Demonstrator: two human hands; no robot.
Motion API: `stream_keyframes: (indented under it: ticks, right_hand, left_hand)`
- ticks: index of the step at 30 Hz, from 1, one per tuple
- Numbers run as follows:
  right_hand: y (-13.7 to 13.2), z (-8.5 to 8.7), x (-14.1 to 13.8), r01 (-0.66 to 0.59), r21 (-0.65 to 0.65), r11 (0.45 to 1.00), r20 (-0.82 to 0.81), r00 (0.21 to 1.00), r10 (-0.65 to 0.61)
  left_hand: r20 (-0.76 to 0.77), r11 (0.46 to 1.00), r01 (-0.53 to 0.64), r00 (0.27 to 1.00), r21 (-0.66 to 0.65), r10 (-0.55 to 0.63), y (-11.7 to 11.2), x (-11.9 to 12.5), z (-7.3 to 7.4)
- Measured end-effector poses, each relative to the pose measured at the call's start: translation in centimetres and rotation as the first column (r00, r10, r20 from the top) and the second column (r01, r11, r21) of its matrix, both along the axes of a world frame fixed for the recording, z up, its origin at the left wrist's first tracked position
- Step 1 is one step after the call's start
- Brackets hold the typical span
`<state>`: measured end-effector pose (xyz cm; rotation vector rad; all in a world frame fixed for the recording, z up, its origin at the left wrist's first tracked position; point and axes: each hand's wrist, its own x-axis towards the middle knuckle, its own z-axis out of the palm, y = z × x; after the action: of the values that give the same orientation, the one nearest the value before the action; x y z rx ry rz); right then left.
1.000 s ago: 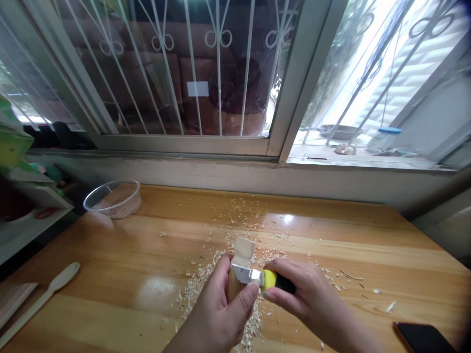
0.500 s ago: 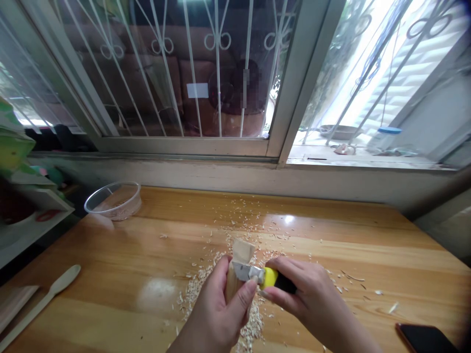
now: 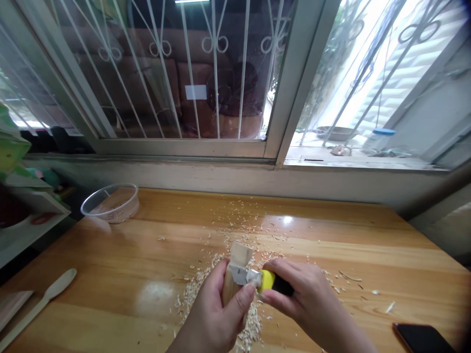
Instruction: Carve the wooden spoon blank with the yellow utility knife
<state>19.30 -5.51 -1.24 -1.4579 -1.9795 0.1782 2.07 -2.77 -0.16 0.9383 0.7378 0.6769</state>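
My left hand (image 3: 219, 306) is wrapped round a pale piece of wood (image 3: 240, 254), whose flared, notched end points up and away from me. In my right hand (image 3: 298, 287) is a utility knife (image 3: 268, 280) with a yellow and black handle. Its flat metal blade lies across the wood just below the notch. My left thumb presses near the base of the blade. The lower part of the wood is hidden in my left palm. Wood shavings (image 3: 250, 327) are heaped under and around both hands.
On the wooden table (image 3: 147, 260) a clear plastic bowl (image 3: 110, 215) stands at the back left. A wooden spoon (image 3: 59, 285) and a flat board (image 3: 13, 306) lie at the left edge, a phone (image 3: 423, 338) at the front right. A barred window rises behind.
The blade has slid slightly down the wood, toward me. Both hands keep their grip, and the whole view has shifted a little.
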Motion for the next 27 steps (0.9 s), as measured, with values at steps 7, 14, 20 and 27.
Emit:
stream_keyframes:
  ticks: [7, 14, 20, 27]
  right_hand:
    - [-0.1, 0.2, -0.5, 0.046, 0.077, 0.996, 0.044, 0.998, -0.05]
    - [0.0, 0.2, -0.4, -0.06, -0.101, 0.993, -0.055, 0.997, 0.055]
    - [-0.4, 0.3, -0.2, -0.045, -0.081, 0.996, -0.017, 0.999, 0.043]
    - [-0.6, 0.6, -0.4, 0.018, 0.025, 1.0, 0.086, 0.996, -0.02]
  left_hand:
    - [-0.023, 0.999, -0.005, 1.0, -0.036, 0.005, 0.1, -0.1, 0.2]
    - [-0.084, 0.993, -0.015, 0.996, 0.114, 0.025, 0.3, -0.5, -0.7]
    - [-0.169, 0.959, -0.036, 0.982, 0.281, 0.086, -0.3, -0.8, -0.9]
    - [-0.167, 0.977, -0.049, 0.982, 0.206, 0.084, -0.4, -0.7, -1.4]
